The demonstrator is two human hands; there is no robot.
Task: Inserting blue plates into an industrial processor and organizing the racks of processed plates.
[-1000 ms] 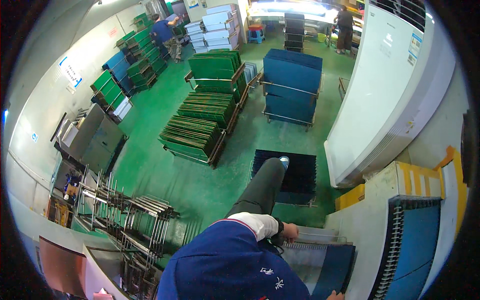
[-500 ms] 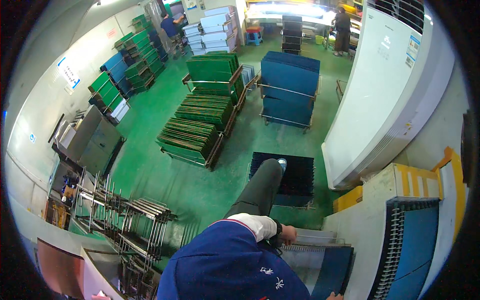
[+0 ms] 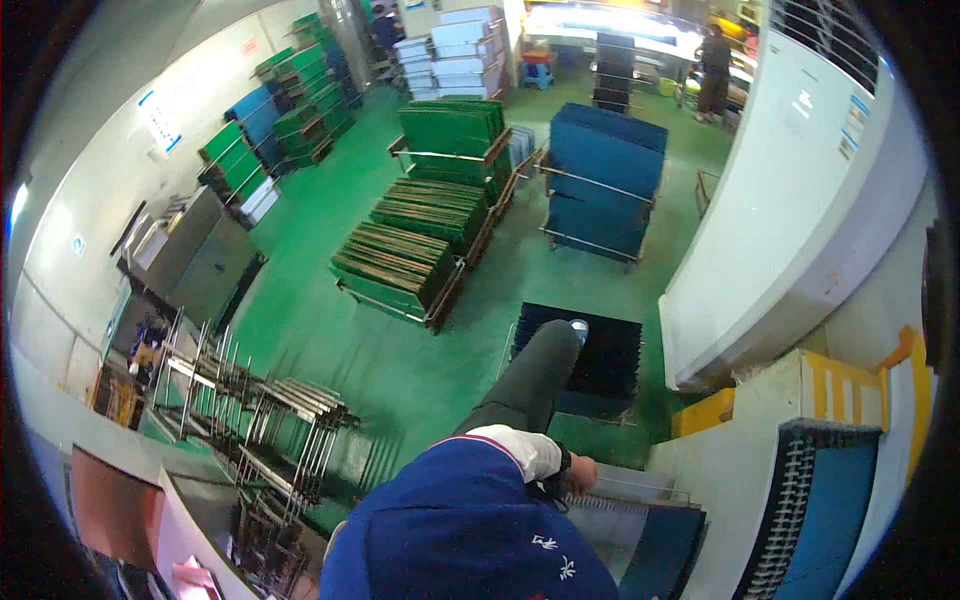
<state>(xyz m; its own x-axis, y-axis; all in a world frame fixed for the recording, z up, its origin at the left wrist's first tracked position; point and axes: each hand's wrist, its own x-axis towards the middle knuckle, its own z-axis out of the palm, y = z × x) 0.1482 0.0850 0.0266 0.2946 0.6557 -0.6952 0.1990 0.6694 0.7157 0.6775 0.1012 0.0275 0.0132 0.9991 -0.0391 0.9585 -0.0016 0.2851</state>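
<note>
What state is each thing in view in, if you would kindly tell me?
Bare left hand: curled near the dark blue flat panel; grip unclear.
Dark blue flat panel: partly in view.
Green flat panels: on edge, closely packed.
Tall blue flat panels: upright, racked.
Long bright white light: lit.
Grey metal cabinet: upright; doors seem shut.
Tall white boxy unit: upright; power unclear.

Glare whitens the far worktable, slight blur softens detail, and dark-rimmed edges bend.
</note>
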